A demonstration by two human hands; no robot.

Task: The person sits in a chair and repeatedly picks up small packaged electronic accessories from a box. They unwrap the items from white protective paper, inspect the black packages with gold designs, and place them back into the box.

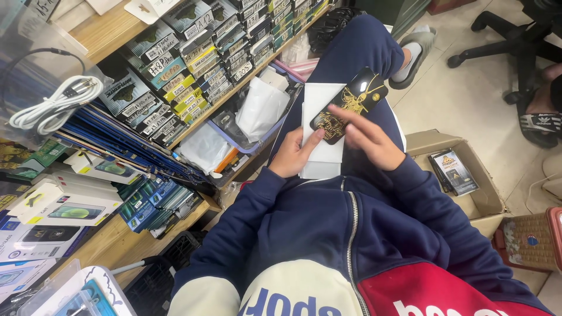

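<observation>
A black packet with gold print (pixel 351 102) lies on top of several flat white packets (pixel 322 131) resting on my lap. My left hand (pixel 295 155) grips the near left edge of the white stack, its thumb against the black packet's corner. My right hand (pixel 369 140) holds the black packet from the right, with the index finger laid across its face. Both sleeves are dark blue.
Wooden shelves (pixel 111 29) on the left hold rows of small labelled boxes (pixel 193 52) and phone-case packs. A basket (pixel 257 137) with white bags sits below them. An open cardboard box (pixel 486 199) with dark packets stands at right. Another person's sandalled foot (pixel 538 126) is at far right.
</observation>
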